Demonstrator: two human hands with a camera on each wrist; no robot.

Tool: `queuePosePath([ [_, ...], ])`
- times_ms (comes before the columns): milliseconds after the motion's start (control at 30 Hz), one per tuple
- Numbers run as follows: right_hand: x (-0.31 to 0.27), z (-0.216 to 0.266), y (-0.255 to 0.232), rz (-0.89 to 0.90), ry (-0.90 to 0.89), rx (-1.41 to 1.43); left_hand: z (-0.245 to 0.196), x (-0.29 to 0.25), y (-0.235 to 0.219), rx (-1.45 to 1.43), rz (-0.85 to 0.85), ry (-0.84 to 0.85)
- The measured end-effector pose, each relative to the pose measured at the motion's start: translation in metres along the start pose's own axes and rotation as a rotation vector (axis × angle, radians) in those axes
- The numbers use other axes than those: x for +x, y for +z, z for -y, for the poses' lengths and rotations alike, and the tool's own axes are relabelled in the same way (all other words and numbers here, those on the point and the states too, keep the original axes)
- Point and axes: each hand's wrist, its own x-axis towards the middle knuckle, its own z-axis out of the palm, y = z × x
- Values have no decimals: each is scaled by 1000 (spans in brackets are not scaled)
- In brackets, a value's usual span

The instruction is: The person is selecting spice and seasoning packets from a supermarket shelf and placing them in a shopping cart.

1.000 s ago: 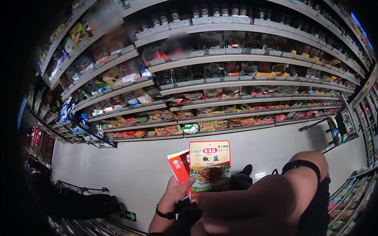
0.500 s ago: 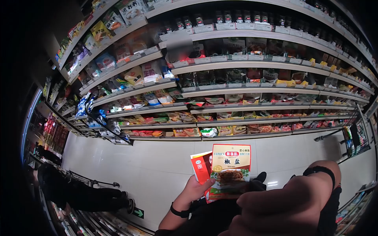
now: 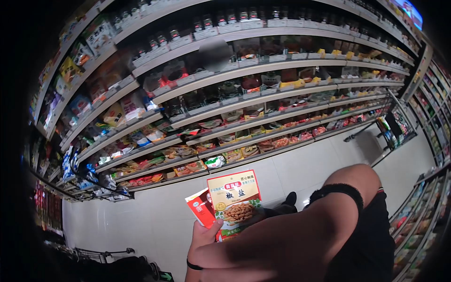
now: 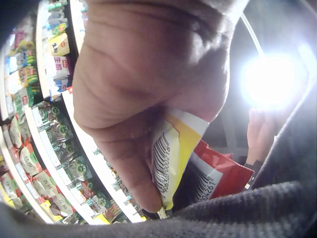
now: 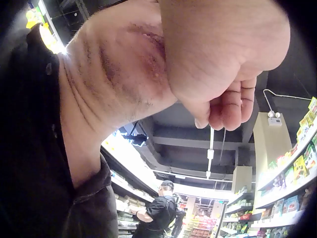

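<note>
My left hand [image 3: 203, 238] holds two flat packets upright in front of me: a yellow and red packet [image 3: 235, 199] with a picture of nuts, and a red packet [image 3: 201, 207] tucked behind it on the left. In the left wrist view the left hand [image 4: 141, 124] has its thumb and fingers pinching the yellow packet [image 4: 171, 153], with the red packet [image 4: 223, 173] behind. My right hand [image 3: 253, 254] is raised close to the head camera, a black band [image 3: 340, 191] on its wrist. The right wrist view shows the right hand [image 5: 225, 111] with fingers curled into the palm, holding nothing.
Long store shelves [image 3: 244, 70] full of packets and jars run across the view above a white tiled floor [image 3: 305, 164]. A shopping cart [image 3: 397, 127] stands at the right, another cart [image 3: 105, 254] at lower left. A person in black [image 5: 156, 213] stands in a far aisle.
The head view has tilted and the shelves now slant. My right arm has swung across the lower view, covering more of it. The left hand still holds both packets.
</note>
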Motion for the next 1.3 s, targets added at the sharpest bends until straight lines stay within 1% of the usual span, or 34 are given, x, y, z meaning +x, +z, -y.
queuePosePath([
  [67,2,1,-8,89,67,76,4,0,1,-20,-6,29],
  [100,11,6,-19,215,155,219,5,2,0,-23,-6,33],
  [167,42,6,-32,605,139,410,8,5,0,-7,9,33],
  [200,66,-8,-36,870,29,456,8,6,-1,0,13,32],
  [267,66,-10,-39,891,33,521,9,8,-2,16,27,32],
  [300,44,1,-34,644,140,536,10,9,-2,23,33,29],
  [367,33,9,-30,460,202,510,11,10,-2,37,42,22],
  [400,33,10,-29,526,166,472,11,10,-3,41,45,22],
  [467,32,11,-30,595,119,407,13,10,-3,46,48,19],
  [533,32,11,-35,597,99,354,16,11,-4,51,51,17],
  [600,35,9,-45,761,-39,191,18,12,-5,57,52,16],
  [667,37,7,-48,810,-98,128,21,11,-7,64,52,18],
  [767,32,5,-43,697,-29,205,25,10,-11,80,49,21],
  [800,29,6,-40,634,27,241,27,10,-12,85,49,21],
  [867,26,7,-42,638,80,316,30,8,-15,102,46,26],
  [900,33,2,-47,703,79,352,31,9,-17,110,46,30],
  [967,34,2,-47,681,117,383,34,9,-19,127,39,40],
  [1100,5,29,-28,384,236,361,45,12,-26,170,30,53],
  [1167,18,22,-41,482,276,423,67,17,-37,228,27,-30],
  [1233,38,18,-58,579,342,452,56,19,-28,251,10,-19],
  [1267,46,15,-62,629,379,451,48,15,-20,247,-1,27],
  [1300,47,11,-61,609,331,469,34,14,-16,303,38,-53],
])
